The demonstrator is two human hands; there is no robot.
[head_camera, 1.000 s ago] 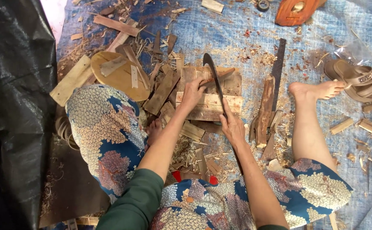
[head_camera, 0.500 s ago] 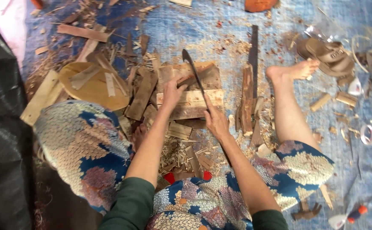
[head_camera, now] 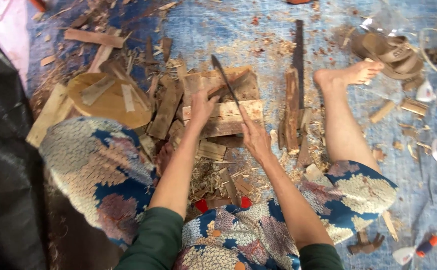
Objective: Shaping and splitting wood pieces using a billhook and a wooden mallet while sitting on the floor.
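Sitting on a blue woven tarpaulin [head_camera: 238, 30] spread over the floor, a person in a patterned blue and cream skirt works over a pale flat wooden block [head_camera: 224, 116] that lies in the middle of the tarpaulin. The left hand [head_camera: 202, 106] is closed around a thin dark stick of wood [head_camera: 228, 89], pinning it against the block's top. The right hand [head_camera: 255, 139] is curled shut on the handle of a long dark curved knife [head_camera: 224, 80], whose blade slants up and away over the block and crosses the stick just beyond the left hand's fingers.

Splintered offcuts and pale shavings [head_camera: 213, 175] lie thick around the block and between the person's knees. A round tan wooden disc [head_camera: 109, 100] sits just left of the block, with slats lying on it. A long dark wooden bar [head_camera: 298, 55] lies upright in the view to the right of the block, beside the person's bare foot [head_camera: 348, 75]. Brown sandals [head_camera: 388, 50] rest near the tarpaulin's far right corner. Black plastic sheeting [head_camera: 3, 165] runs along the left edge.
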